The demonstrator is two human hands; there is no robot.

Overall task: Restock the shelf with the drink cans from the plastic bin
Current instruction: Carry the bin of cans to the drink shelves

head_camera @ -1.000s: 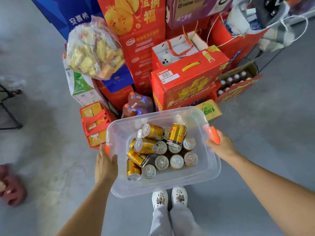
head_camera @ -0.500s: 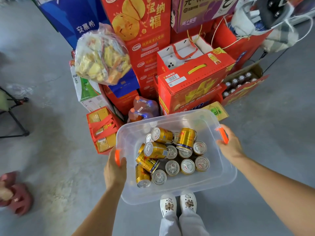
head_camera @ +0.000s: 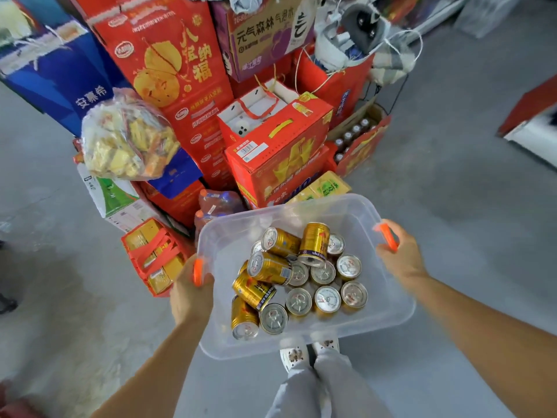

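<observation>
We are carrying the clear plastic bin (head_camera: pixel 376 321), left hand (head_camera: pixel 191 292) and right hand (head_camera: pixel 399 260) each clamped on an orange handle. The gold drink cans (head_camera: pixel 297 279) are lying loosely heaped toward the bin's left side; tilting could be shifting them and straining our grip.

Clear plastic bin (head_camera: pixel 388 309), orange-handled, is held aloft; gold drink cans (head_camera: pixel 297 279) are piled inside, some upright, some toppled.

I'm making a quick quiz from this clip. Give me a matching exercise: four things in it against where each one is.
Things:
1. left hand
2. right hand
3. gold drink cans
4. clear bag of snacks

Places:
A. on the stacked cartons
B. inside the clear plastic bin
C. on the bin's right orange handle
D. on the bin's left orange handle

Pairs: 1-D, 2-C, 3-B, 4-A
</observation>
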